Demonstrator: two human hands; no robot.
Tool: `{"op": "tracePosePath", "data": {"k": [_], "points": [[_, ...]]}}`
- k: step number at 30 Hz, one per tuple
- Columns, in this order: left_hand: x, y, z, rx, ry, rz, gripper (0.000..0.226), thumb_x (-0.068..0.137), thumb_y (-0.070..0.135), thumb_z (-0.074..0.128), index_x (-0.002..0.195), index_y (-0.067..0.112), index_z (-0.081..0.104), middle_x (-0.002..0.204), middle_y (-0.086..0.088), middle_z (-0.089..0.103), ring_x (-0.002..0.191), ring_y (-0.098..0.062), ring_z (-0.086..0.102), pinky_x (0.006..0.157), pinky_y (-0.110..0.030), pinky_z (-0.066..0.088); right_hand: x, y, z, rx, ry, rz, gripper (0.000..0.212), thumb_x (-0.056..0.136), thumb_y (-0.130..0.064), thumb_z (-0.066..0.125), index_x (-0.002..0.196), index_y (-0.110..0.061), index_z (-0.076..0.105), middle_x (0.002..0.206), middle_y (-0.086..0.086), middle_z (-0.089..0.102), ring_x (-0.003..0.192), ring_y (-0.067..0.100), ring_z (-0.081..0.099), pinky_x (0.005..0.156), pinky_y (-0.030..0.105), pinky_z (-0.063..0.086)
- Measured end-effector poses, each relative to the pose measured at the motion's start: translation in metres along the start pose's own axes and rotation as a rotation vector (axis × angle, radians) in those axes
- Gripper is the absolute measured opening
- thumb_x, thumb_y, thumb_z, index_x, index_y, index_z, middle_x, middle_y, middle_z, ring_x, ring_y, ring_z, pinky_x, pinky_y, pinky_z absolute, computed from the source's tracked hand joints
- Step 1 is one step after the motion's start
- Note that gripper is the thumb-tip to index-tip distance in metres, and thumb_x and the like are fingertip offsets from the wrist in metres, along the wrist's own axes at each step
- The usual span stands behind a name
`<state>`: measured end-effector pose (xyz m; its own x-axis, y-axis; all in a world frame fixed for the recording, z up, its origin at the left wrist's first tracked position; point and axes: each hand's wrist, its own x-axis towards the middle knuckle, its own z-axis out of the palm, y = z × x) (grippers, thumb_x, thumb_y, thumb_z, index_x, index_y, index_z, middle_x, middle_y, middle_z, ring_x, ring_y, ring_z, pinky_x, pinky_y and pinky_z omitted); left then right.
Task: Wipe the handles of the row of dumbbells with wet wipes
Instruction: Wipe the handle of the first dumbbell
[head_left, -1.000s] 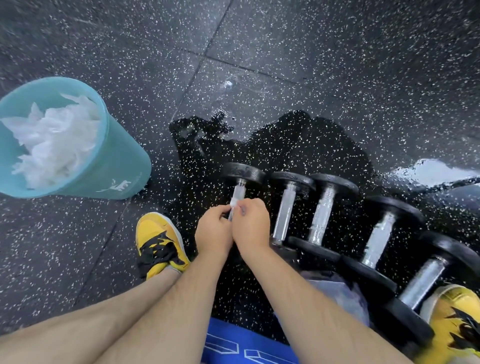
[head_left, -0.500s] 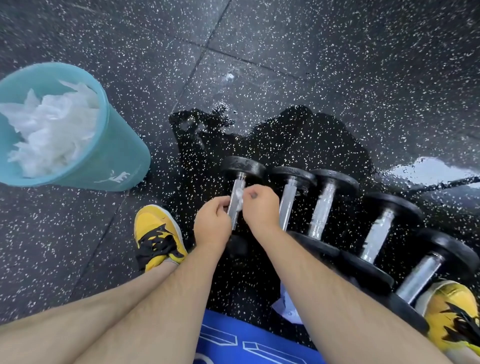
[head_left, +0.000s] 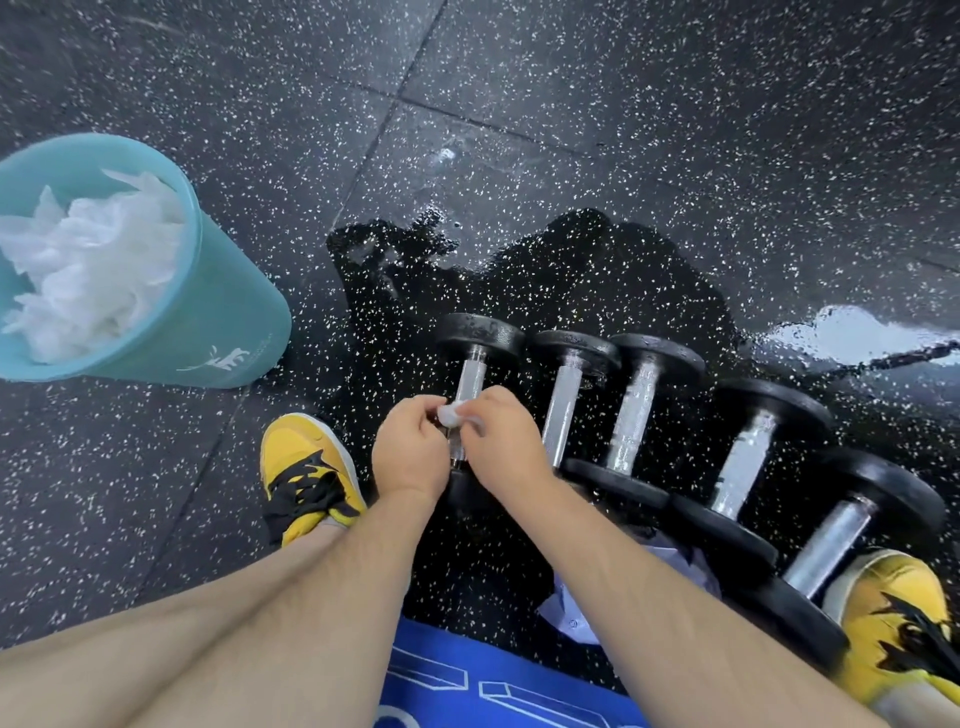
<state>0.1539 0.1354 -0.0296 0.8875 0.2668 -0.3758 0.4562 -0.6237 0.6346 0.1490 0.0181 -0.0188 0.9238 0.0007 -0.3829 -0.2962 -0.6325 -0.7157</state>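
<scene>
Wipe (head_left: 451, 414) on handle (head_left: 471, 376); bin (head_left: 228, 322) lettering illegible

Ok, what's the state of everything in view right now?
Left hand: pinching wipe.
Right hand: pinching wipe.
Wipe: bunched against leftmost dumbbell handle.
Other dumbbells: lying in row, untouched.
Bin: holds crumpled white sheets.
Floor: wet around dumbbells.

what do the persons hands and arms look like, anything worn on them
Both are bare. The left hand and right hand have no gloves, and no rings show. The left forearm and right forearm carry no sleeves, watch or wristband as far as the frame reaches. Fine hair shows on both, and no markings or tattoos are in view.
</scene>
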Motion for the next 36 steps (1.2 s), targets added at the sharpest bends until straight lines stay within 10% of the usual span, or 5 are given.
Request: {"op": "tracePosePath", "data": {"k": [18,23,26,30,36], "points": [[-0.004,-0.001,0.007,0.056,0.071,0.017,0.038,0.091,0.006,0.041,0.109,0.024,0.069,0.109,0.01,0.065,0.094,-0.012,0.059,0.079,-0.03,0.047,0.01,-0.001,0.003,0.204,0.126,0.284,0.024,0.091,-0.006,0.057,0.105,-0.012,0.076,0.101,-0.004,0.064,0.085,0.009,0.058,0.063,0.008,0.038],[-0.005,-0.001,0.006,0.062,0.082,0.005,0.037,0.093,0.008,0.04,0.112,0.025,0.066,0.113,0.01,0.064,0.096,-0.012,0.059,0.083,-0.033,0.049,0.027,-0.002,0.0,0.089,0.223,0.052,0.028,0.093,-0.003,0.053,0.109,-0.011,0.075,0.105,-0.002,0.059,0.093,0.012,0.055,0.075,0.008,0.038],[-0.006,0.001,0.007,0.067,0.116,-0.021,0.034,0.097,0.013,0.037,0.117,0.026,0.061,0.114,0.011,0.063,0.098,-0.015,0.06,0.081,-0.034,0.047,0.029,0.005,0.001,-0.137,0.159,-0.122,0.029,0.095,-0.004,0.053,0.11,-0.012,0.076,0.111,0.0,0.063,0.1,0.023,0.053,0.085,0.031,0.048],[-0.008,0.002,0.007,0.049,0.204,-0.067,0.03,0.098,0.018,0.033,0.116,0.02,0.057,0.11,0.005,0.063,0.1,-0.022,0.059,0.076,-0.04,0.046,0.017,0.007,0.007,-0.421,-0.028,-0.427,0.023,0.076,0.005,0.069,0.08,-0.018,0.073,0.085,-0.004,0.063,0.086,0.024,0.049,0.071,0.035,0.053],[-0.008,0.0,0.008,0.028,0.224,-0.104,0.028,0.098,0.015,0.034,0.116,0.019,0.056,0.107,0.004,0.064,0.1,-0.022,0.058,0.074,-0.037,0.042,0.033,-0.007,-0.006,-0.588,-0.175,-0.374,0.029,0.084,0.002,0.054,0.098,-0.019,0.068,0.105,-0.004,0.061,0.105,0.021,0.042,0.081,0.024,0.033]]}}
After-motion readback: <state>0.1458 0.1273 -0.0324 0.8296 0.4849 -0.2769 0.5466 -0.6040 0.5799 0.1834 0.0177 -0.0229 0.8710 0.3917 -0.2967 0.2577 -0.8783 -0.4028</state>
